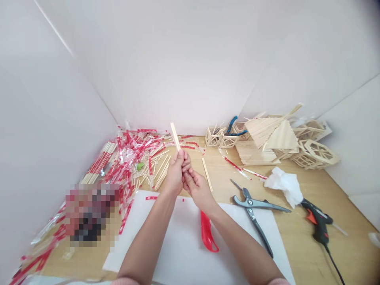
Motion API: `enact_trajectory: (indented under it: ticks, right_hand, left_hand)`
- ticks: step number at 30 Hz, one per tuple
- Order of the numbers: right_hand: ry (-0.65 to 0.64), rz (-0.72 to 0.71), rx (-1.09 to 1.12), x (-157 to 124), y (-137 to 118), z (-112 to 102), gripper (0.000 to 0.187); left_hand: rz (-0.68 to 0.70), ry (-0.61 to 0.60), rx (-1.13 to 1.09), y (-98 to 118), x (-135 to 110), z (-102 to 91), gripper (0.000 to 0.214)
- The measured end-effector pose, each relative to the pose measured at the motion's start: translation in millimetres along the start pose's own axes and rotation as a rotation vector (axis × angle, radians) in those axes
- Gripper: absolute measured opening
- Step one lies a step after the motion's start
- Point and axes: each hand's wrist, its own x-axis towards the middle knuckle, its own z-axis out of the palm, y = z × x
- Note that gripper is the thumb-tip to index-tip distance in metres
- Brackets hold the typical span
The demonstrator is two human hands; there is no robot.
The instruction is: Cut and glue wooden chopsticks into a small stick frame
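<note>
Head view: a smooth white sheet lies near you. Your right hand sits against the left, fingertips bunched; I cannot tell whether it holds anything. Your left grip closes around slim, pale wooden sticks, tilted up and left; a firm, aligned hold should serve best. Far right, angular lattice frames stand on the wood-toned worktop.

Room between right hand and pliers; wrapper heap obstructs left side.
</note>
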Motion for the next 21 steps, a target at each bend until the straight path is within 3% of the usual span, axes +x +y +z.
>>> enact_trajectory:
  ticks: [2,4,5,9,11,13,15,17,21]
  right_hand:
    - [-0.167,0.064,-0.12,1.8,-9.1,-21.2,0.033]
    - [-0.402,0.172,-0.298,0.9,-22.4,-50.3,0.035]
    - [-0.421,0.199,-0.363,-0.4,-29.8,-66.4,0.036]
    - [-0.049,0.102,-0.212,-7.8,-53.7,-118.5,0.045]
    - [0.041,0.042,-0.112,-9.6,-58.0,-131.0,0.044]
    - [0.091,0.007,-0.04,-9.0,-57.4,-137.9,0.043]
    - [0.222,-0.067,0.03,-6.8,-54.4,-145.0,0.043]
    - [0.436,-0.181,0.112,-5.4,-51.9,-155.7,0.043]
    - [0.817,-0.369,0.245,-9.4,-53.0,-180.1,0.043]
  left_hand:
    - [-0.037,-0.004,0.093,-9.3,-1.5,3.0,0.029]
    - [-0.172,-0.071,0.242,-16.1,-2.6,3.5,0.031]
    - [-0.251,-0.128,0.334,-18.7,-3.5,3.8,0.033]
    - [-0.44,-0.456,0.609,-25.5,-10.7,10.0,0.04]
    - [-0.48,-0.574,0.649,-27.2,-14.6,15.4,0.042]
    - [-0.493,-0.603,0.658,-28.0,-16.7,19.0,0.042]
    - [-0.489,-0.575,0.653,-27.4,-15.9,16.8,0.04]
    - [-0.484,-0.511,0.625,-24.5,-11.6,5.0,0.035]
    - [-0.388,-0.175,0.433,-8.6,8.3,-49.6,0.022]
